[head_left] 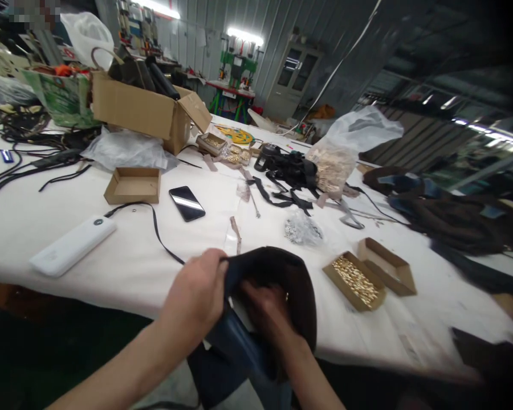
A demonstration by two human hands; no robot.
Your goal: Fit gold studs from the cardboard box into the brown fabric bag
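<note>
A dark, leather-like bag (301,279) is held up open at the near edge of the table. My left hand (199,287) is closed around its left rim, with the thumb side toward the opening. Inside the opening is my right hand (267,307), its fingers blurred and partly hidden by shadow, so what they touch is unclear. A tiny gold-coloured spot shows on the bag's inner wall beside that hand. A thin black strap (156,225) runs over the table from near a white power bank (74,245) toward my left hand.
Right of the bag stand a small box of gold-coloured metal pieces (354,281) and another cardboard tray (389,267). Beyond are a plastic bag of small silvery parts (301,229), a phone (187,203), an open small box (132,185), black straps and a large carton (132,108).
</note>
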